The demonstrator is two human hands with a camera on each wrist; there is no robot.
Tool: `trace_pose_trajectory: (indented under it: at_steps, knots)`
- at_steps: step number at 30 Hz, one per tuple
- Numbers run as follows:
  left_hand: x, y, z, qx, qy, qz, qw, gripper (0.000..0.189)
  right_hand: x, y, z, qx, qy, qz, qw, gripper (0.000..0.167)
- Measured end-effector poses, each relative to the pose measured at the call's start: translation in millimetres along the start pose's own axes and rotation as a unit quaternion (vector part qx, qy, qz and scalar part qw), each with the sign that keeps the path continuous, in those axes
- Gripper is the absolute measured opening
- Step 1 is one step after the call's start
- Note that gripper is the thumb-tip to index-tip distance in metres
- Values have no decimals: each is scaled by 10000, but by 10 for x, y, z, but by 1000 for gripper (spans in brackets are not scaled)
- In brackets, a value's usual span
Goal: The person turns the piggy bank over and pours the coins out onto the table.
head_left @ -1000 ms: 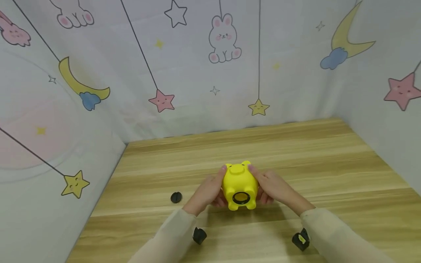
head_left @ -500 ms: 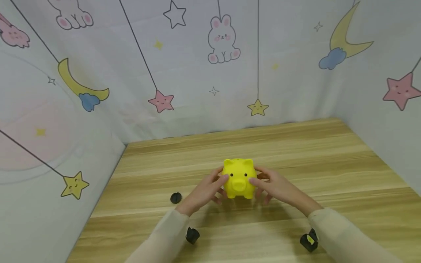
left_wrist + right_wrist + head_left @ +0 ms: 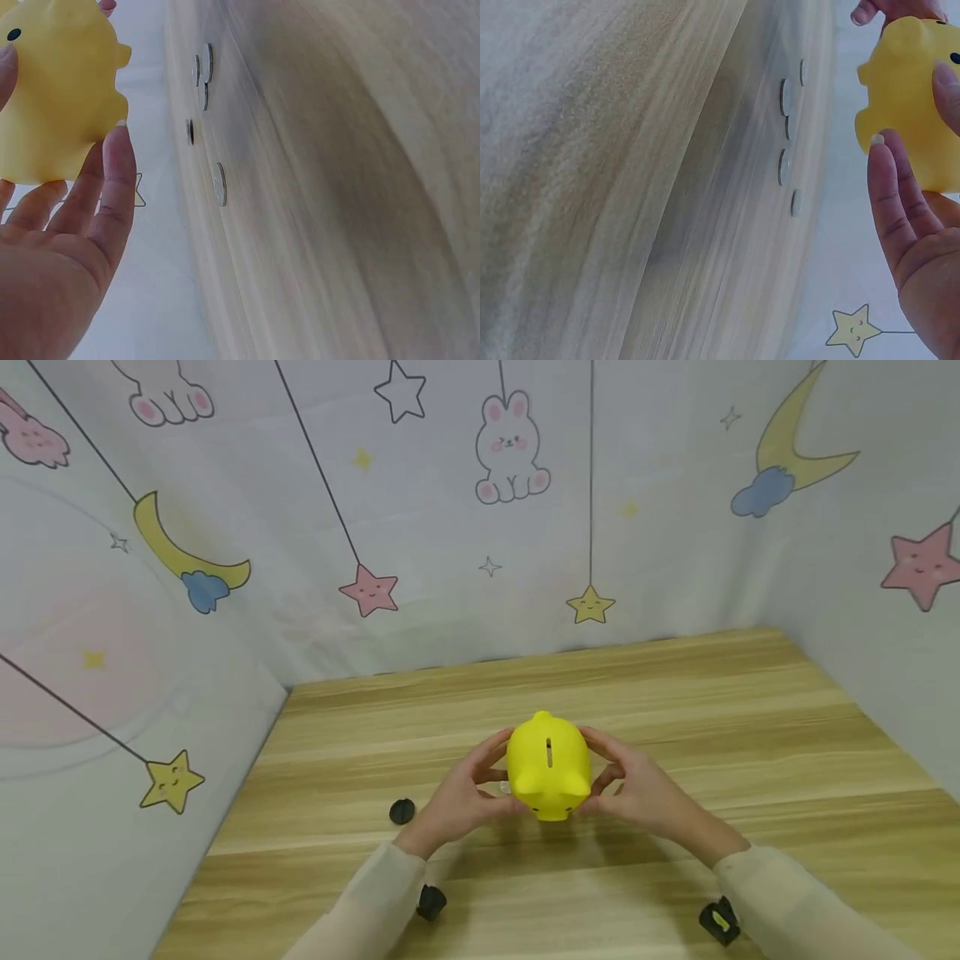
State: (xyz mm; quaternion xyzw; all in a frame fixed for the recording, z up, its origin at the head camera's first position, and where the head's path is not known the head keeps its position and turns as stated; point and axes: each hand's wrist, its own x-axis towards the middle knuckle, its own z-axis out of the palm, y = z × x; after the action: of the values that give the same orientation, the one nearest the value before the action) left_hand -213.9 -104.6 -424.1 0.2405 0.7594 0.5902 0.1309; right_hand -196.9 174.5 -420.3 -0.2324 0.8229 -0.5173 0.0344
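Note:
A yellow piggy bank [image 3: 549, 760] is held up between both hands, its slotted top toward the head camera and its snout toward the person. My left hand [image 3: 468, 789] grips its left side, thumb near the front and fingers spread around it. The right hand [image 3: 637, 793] grips the opposite side in the same way. Both wrist views show the bank raised above the wooden table. Several silver coins lie on the table below, among them one coin [image 3: 220, 184] in the left wrist view and another coin [image 3: 784, 97] in the right. The bank's underside is hidden.
A round black plug [image 3: 402, 811] lies on the wooden table [image 3: 315, 860], left of the left hand. Printed fabric walls [image 3: 435, 527] with stars and rabbits enclose the table at the back and sides. Small black devices [image 3: 431, 902] sit under both wrists.
The piggy bank has turned from showing its open underside, through facing the person, to showing its slotted top. Both hands shifted their grip around it. A coin now shows beside it.

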Motion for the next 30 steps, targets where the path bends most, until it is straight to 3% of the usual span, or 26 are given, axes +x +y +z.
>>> trace_pose_trajectory:
  at_steps: [4, 12, 17, 19, 22, 25, 30]
  knots:
    - [-9, -17, 11, 123, 70, 197, 9997, 92, -20, -19, 22, -304, 112, -173, 9993, 95]
    - [-49, -20, 40, 525, 235, 640, 9963, 92, -66, -7, 81, -1005, 485, -957, 9891, 95]
    - [-64, -7, 24, 368, 213, 752, 9963, 90, -82, -38, 69, -1057, 451, -1141, 9868, 95]
    - [-75, 7, 10, 147, 222, 512, 9983, 87, -84, -63, 51, -832, 311, -845, 9925, 92]
    - [-82, 37, 2, -130, 331, -114, 9993, 69, -76, -107, 33, -316, 64, 2, 9995, 76]
    - [-63, 85, 37, -224, 376, -870, 9952, 53, -29, -155, 53, -52, -56, 998, 9950, 52]
    - [-20, 160, 126, -60, 303, -1718, 9846, 77, 76, -221, 129, -142, -23, 1985, 9800, 80]
